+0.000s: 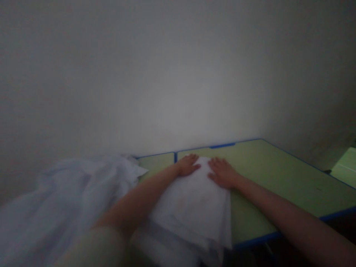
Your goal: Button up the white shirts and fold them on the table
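Note:
A folded white cloth (pixel 191 202) lies on a green table with a blue edge (pixel 278 174). My left hand (pixel 188 164) rests flat on the cloth's far left part, fingers stretched out. My right hand (pixel 222 173) lies flat on the cloth's far right edge, fingers spread and pointing away from me. Neither hand grips anything. Both forearms reach in from the bottom of the view.
A loose heap of white fabric (pixel 63 200) covers the left side and spills towards me. A second green table (pixel 157 162) adjoins on the left. A plain pale wall (pixel 178 74) rises right behind the tables. Another green surface (pixel 345 167) shows at far right.

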### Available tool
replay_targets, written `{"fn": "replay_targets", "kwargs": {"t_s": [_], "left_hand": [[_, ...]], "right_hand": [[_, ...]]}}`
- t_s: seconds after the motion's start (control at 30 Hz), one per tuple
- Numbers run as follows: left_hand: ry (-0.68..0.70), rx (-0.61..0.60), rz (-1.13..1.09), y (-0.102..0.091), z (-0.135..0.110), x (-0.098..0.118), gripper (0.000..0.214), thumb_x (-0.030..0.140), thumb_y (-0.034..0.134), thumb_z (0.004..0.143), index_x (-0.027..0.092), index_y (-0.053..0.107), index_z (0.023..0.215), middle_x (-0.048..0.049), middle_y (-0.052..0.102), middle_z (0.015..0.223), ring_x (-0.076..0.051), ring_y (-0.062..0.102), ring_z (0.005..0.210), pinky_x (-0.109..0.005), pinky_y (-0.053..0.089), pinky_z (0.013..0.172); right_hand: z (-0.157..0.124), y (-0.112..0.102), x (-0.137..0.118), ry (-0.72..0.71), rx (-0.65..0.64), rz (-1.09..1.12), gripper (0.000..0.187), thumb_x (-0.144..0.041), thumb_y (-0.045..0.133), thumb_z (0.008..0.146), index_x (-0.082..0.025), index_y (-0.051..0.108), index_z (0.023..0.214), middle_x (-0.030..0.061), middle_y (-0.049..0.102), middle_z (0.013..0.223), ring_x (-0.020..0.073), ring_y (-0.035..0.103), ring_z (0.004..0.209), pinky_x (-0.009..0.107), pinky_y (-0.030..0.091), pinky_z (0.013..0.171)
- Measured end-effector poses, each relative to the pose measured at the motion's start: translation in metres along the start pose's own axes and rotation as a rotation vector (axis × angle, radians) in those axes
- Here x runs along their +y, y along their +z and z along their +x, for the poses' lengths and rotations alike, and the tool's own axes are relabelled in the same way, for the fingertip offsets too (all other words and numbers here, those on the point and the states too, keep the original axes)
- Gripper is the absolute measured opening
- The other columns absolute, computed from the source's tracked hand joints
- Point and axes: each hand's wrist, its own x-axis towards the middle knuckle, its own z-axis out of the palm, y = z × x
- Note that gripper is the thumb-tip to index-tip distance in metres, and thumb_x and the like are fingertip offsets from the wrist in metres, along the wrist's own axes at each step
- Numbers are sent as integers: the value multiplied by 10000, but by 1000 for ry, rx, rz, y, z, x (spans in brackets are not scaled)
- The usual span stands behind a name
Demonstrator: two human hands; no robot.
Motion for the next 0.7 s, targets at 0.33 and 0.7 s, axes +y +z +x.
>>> {"fn": "replay_targets", "kwargs": {"t_s": [0.33, 0.7], "left_hand": [[-204, -169, -173, -41, 40, -56, 663, 272, 671, 617, 170, 509, 1251, -83, 560, 1251, -238, 524, 1128, -300, 402, 948], [-273, -174, -573, -121, 50, -77, 311, 234, 652, 630, 134, 602, 919, -89, 659, 902, -177, 626, 794, -268, 501, 676]], "right_hand": [[35, -38, 58, 305, -348, 270, 670, -396, 660, 673, -78, 515, 1244, 167, 588, 1161, 260, 565, 1035, 333, 425, 890], [89, -110, 74, 220, -584, 597, 351, -295, 686, 662, -134, 627, 968, 58, 671, 830, 143, 617, 698, 227, 488, 622]]}}
